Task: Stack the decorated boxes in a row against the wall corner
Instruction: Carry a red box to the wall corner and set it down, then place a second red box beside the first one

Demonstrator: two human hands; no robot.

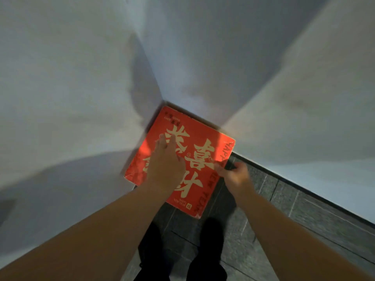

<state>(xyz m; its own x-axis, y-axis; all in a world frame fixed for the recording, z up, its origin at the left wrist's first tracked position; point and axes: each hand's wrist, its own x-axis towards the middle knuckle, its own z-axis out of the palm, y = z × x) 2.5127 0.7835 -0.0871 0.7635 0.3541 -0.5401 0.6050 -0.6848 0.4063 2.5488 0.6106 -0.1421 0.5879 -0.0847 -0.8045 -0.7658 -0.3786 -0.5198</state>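
Here the left hand lies flat on the box, fingers released; the right hand grasps its edge with curled fingers.

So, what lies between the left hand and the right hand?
In the head view, only the printed top of the red box lies between the left hand, flat on it, and the right hand at its edge.
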